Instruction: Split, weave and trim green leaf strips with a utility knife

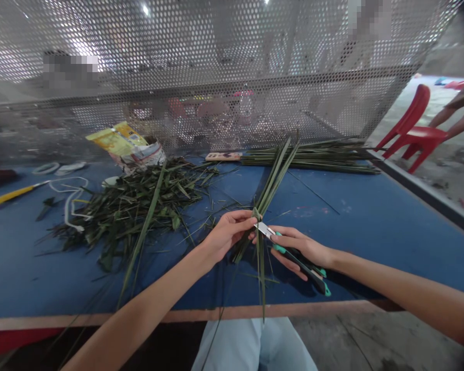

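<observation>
The leaf bundle (275, 176) is held just above the blue tabletop (390, 221), slanted, with its long ends pointing away from the person and the loose strips hanging toward the table's near edge. The left forearm reaches in from the near left of the leaf bundle; the left hand (232, 229) is turned inward, thumb and fingers pinching the folded section of the leaves. The right forearm reaches in from the near right, lower arm sloping inward; the right hand (304, 248) grasps the scissors (280, 249), fingers extended along and around the black and teal handles. The blades point left and meet the leaf bundle beside the left thumb; whether they are parted cannot be told. A leaf pile (139, 206) lies left of the leaf bundle, with the white cord (67, 208) and yellow-handled knife (13, 197) farther left. Beyond the leaf bundle lie the wooden block (220, 156) and, extending to its right, the long leaves (325, 158).
</observation>
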Tool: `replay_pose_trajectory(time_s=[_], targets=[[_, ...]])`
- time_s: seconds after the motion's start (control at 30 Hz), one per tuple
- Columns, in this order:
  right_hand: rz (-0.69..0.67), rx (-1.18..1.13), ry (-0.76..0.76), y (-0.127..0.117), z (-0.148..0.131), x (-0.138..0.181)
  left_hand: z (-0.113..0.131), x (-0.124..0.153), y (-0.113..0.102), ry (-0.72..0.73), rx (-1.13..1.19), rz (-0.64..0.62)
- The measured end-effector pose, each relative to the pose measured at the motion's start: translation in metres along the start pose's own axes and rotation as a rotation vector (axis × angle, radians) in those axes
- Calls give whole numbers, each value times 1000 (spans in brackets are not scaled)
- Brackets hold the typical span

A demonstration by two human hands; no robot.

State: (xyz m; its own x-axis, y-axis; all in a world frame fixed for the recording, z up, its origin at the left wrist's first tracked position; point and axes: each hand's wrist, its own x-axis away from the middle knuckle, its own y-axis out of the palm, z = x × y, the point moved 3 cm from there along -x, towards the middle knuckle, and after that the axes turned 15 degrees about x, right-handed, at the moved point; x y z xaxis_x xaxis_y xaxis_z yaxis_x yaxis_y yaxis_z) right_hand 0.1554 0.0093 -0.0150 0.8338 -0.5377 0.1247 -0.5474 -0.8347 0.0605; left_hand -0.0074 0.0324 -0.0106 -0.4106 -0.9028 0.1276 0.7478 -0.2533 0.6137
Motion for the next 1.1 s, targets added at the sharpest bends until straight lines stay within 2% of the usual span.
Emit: replay_pose_trajectory(time_s=[0.5,0.87,1.1], targets=[[-42,49,59,5,-2,4,6,5,5,-41,-45,59],[-83,63,72,7,-1,5,1,1,-1,-40,-5,54],[-240,43,116,18,-3,10,6,0,-2,4,4,34]])
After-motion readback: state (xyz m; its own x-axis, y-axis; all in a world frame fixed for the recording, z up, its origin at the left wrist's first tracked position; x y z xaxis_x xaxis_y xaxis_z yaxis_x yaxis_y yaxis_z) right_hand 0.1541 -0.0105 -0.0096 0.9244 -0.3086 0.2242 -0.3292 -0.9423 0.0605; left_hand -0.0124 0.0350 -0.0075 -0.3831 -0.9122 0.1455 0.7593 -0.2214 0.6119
